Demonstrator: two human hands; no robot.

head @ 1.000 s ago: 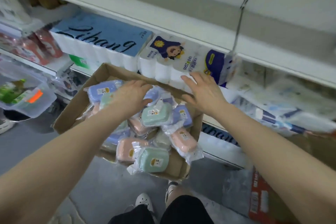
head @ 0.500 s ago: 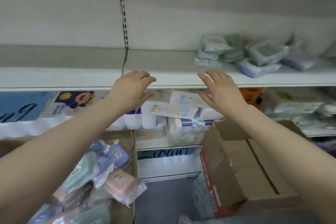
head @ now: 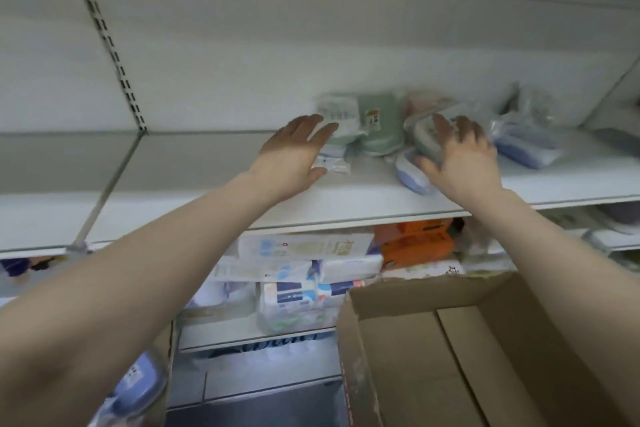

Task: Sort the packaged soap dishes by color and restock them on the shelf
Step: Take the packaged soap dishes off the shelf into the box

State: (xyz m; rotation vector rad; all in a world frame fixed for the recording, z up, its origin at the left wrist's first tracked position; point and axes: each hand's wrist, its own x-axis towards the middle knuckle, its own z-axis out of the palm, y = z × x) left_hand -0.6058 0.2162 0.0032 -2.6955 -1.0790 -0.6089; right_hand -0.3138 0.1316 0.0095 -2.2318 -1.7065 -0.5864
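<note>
A loose heap of bagged soap dishes lies on the white shelf (head: 363, 198). It includes a green dish (head: 379, 130), a blue dish (head: 410, 175) at the front and more blue dishes (head: 528, 149) to the right. My left hand (head: 298, 152) is flat with straight fingers, its tips against the left side of the heap. My right hand (head: 460, 152) lies spread over a green packaged dish (head: 427, 135) in the middle of the heap, fingers extended, holding nothing. A blue dish (head: 138, 388) shows at the bottom left in a cardboard box.
An open brown cardboard box (head: 433, 340) stands at the lower right. Tissue packs (head: 298, 274) and an orange pack (head: 415, 243) fill the shelf below. A slotted upright (head: 107, 42) runs up the back wall at left. The left part of the soap shelf is bare.
My view rose from the box of soap dishes to the shelf. Both hands left the box, empty, and reached forward onto the shelf to the heap of dishes.
</note>
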